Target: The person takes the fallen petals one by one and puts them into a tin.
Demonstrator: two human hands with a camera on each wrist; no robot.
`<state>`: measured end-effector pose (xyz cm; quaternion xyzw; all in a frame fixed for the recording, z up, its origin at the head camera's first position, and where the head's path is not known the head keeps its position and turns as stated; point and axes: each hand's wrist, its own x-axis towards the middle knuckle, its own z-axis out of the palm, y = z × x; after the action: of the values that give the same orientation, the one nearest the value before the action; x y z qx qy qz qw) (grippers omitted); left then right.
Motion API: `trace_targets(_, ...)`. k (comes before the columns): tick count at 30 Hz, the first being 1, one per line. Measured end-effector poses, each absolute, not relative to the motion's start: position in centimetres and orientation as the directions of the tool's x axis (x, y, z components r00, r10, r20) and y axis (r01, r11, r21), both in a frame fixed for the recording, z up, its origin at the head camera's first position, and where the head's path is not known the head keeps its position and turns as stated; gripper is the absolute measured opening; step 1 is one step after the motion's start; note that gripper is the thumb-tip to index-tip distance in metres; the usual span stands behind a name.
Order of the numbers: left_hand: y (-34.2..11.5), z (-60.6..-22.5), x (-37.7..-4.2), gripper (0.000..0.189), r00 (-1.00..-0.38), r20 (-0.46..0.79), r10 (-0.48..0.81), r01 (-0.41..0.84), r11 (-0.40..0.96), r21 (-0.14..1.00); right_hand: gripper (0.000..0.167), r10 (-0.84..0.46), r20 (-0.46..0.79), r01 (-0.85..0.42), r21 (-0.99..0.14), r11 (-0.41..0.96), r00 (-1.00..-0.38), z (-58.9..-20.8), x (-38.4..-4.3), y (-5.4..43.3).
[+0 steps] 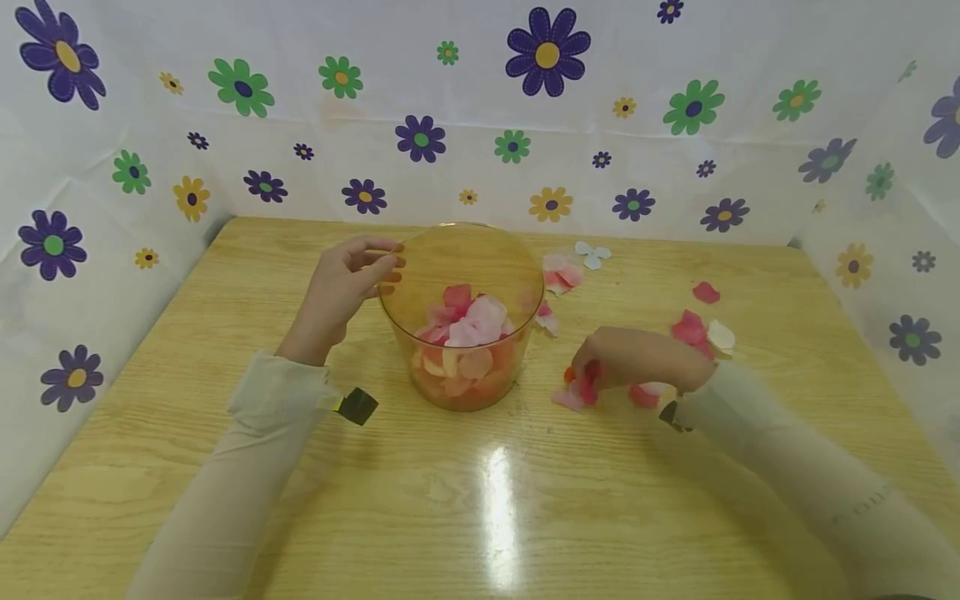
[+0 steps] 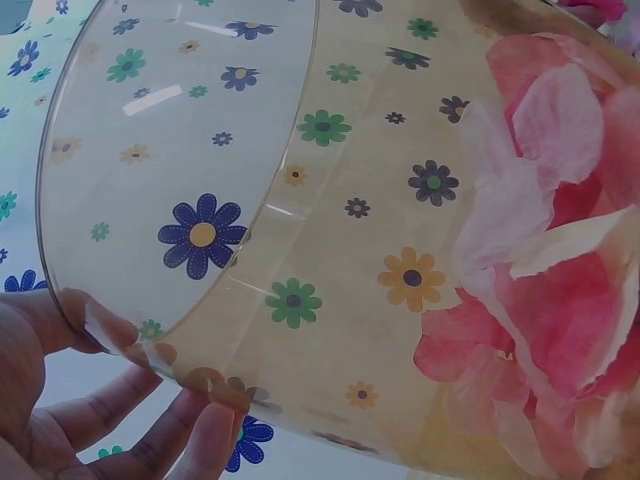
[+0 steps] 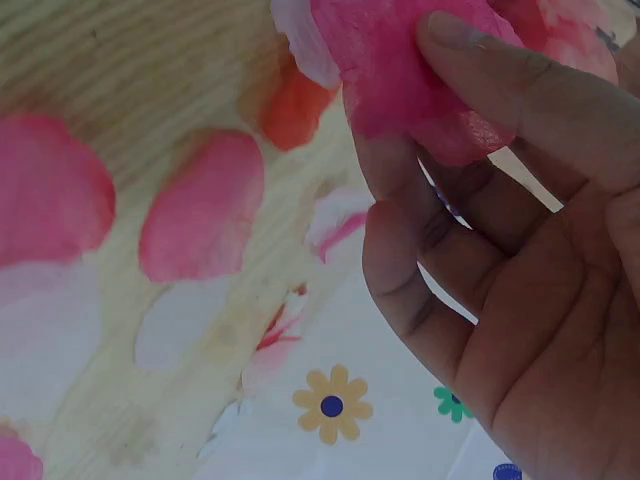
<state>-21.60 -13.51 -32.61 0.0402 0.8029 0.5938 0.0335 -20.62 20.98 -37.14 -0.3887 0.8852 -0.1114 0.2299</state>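
Observation:
A clear amber-tinted bowl [image 1: 465, 392] stands upright on the table, partly filled with pink, white and peach artificial petals [image 1: 480, 321]. At its left rim, my left hand [image 1: 341, 283] holds the edge with thumb and fingers. The left wrist view shows that hand [image 2: 120, 410] at the glassy rim, with petals [image 2: 540, 300] seen inside. Right of the bowl, my right hand [image 1: 637, 358] reaches down to the tabletop. In the right wrist view, its thumb and fingers pinch a bright pink petal [image 3: 400, 60]; an orange petal [image 3: 295, 112] lies just beyond.
Loose petals lie around my right hand: pink ones [image 1: 690, 327], a white one [image 1: 722, 337], and more behind the bowl's right side [image 1: 562, 273]. A pale blue four-petalled flower [image 1: 592, 254] lies near the back edge. Flower-printed white cloth [image 1: 480, 100] walls in the wooden table [image 1: 420, 500].

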Motion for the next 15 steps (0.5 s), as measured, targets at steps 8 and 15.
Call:
trace_targets(8,-13.5,-32.5,-21.6,0.038,-0.994,0.002,0.109,0.033,0.29,0.956,0.022,-0.704,-0.403,-0.611,-0.352,0.709,-0.585,-38.1,-20.8,20.0)
trace_targets(15,-13.4,-32.4,-21.5,0.038,-0.994,0.0,0.112,0.034,0.301,0.953,0.02,-0.675,-0.429,-0.589,-0.334,0.736,-0.6,-38.0,-20.8,19.8)
